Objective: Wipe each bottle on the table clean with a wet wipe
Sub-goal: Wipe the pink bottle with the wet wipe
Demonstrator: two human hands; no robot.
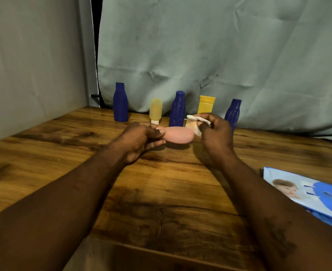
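My left hand (139, 141) grips one end of a pink bottle (179, 137) and holds it sideways just above the wooden table (161, 182). My right hand (217, 133) pinches a folded white wet wipe (195, 124) beside the bottle's far end. Along the back stand three dark blue bottles: one on the left (120, 102), one in the middle (178, 109) and one on the right (233, 114). Between them are a pale yellow tube standing on its cap (155, 110) and a yellow bottle (206, 104).
A blue pack of wet wipes (314, 194) lies at the table's right edge. A grey cloth backdrop (200, 45) hangs behind the bottles, and a grey wall (34, 65) closes the left side.
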